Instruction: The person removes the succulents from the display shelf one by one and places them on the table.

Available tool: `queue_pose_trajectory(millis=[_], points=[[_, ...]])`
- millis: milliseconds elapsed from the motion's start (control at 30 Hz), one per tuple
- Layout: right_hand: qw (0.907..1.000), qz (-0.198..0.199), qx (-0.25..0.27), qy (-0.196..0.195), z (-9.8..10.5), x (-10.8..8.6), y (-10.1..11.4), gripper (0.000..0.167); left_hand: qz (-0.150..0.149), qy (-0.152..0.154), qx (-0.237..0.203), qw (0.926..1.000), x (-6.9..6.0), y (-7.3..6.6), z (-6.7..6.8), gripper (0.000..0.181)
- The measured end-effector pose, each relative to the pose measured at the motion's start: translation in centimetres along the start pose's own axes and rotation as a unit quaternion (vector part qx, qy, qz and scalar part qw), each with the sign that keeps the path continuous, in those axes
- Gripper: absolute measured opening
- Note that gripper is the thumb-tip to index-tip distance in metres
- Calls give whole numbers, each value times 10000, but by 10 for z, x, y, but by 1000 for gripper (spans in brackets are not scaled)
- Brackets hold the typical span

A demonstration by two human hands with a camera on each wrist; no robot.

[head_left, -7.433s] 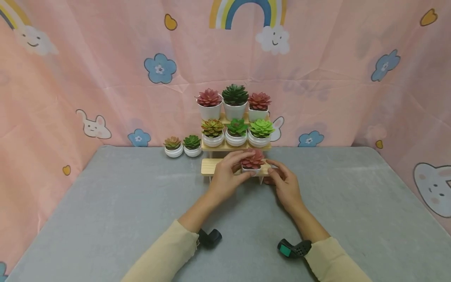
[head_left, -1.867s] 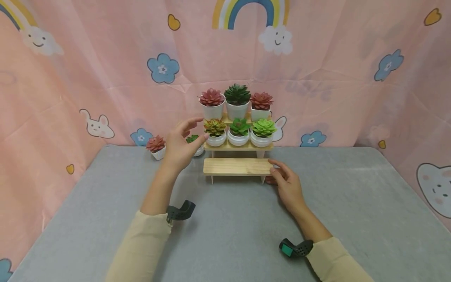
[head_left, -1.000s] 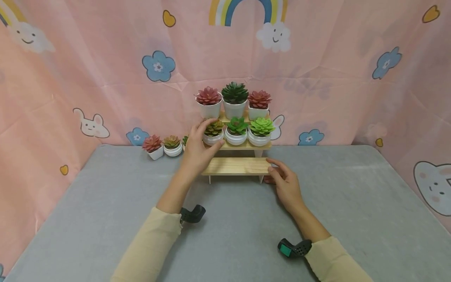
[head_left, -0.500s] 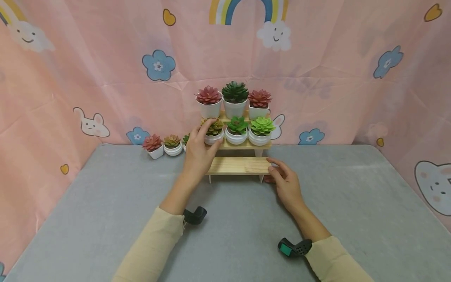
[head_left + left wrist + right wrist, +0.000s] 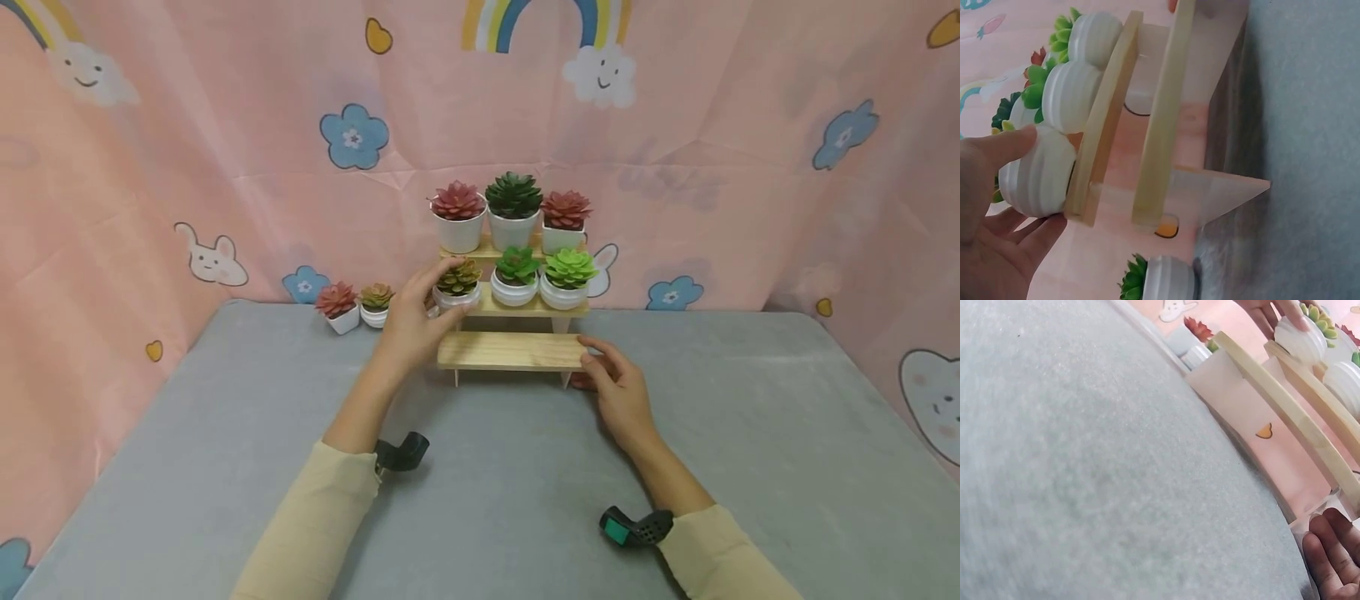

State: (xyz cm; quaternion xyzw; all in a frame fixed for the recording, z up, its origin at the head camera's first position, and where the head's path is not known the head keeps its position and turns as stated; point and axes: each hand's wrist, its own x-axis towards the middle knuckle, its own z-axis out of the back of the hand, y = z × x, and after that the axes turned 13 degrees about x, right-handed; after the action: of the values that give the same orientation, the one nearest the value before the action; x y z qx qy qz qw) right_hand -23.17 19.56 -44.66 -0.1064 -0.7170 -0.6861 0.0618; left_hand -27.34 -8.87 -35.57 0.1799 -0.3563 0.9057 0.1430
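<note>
My left hand [image 5: 412, 323] grips a potted succulent [image 5: 460, 279] with yellow-green leaves at the left end of the middle shelf of a three-tier wooden stand [image 5: 513, 352]. In the left wrist view the thumb lies on one side of its white ribbed pot [image 5: 1041, 178] and other fingers on the opposite side. My right hand [image 5: 618, 392] holds the right end of the bottom shelf, with fingers [image 5: 1329, 550] beside the clear support in the right wrist view. Beside the gripped pot stand a green succulent [image 5: 515, 267] and a bright green one [image 5: 569, 271].
On the top shelf are a red succulent [image 5: 458, 204], a dark green one [image 5: 513, 200] and another red one [image 5: 566, 212]. At the table's back left sit a red succulent [image 5: 337, 304] and an orange-green one [image 5: 376, 298]. A pink curtain [image 5: 705, 125] hangs behind.
The red succulent from the bottom shelf now stands on the table at left. My left hand has gone to the yellow-green succulent, which has shifted slightly left. My right hand stays put.
</note>
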Motion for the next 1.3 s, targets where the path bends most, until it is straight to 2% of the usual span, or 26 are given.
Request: queue_pose_trajectory(millis=[300,500,667,967,1300], points=[[10000,-39,-18,-33,-1,-1,0,34,129,428,-136,9989,2,11,17,60],[10000,-46,-18,-25,-1,0,1,34,431,419,-216,9980,1,19,30,59],[10000,-56,16,-7,-1,-1,1,35,572,365,-218,9975,-1,26,37,58],[10000,-56,-9,-23,-1,-1,0,34,581,445,-278,9969,-3,41,33,56],[9999,-99,-51,-41,-2,-1,2,34,613,612,-107,9962,-6,54,25,58]])
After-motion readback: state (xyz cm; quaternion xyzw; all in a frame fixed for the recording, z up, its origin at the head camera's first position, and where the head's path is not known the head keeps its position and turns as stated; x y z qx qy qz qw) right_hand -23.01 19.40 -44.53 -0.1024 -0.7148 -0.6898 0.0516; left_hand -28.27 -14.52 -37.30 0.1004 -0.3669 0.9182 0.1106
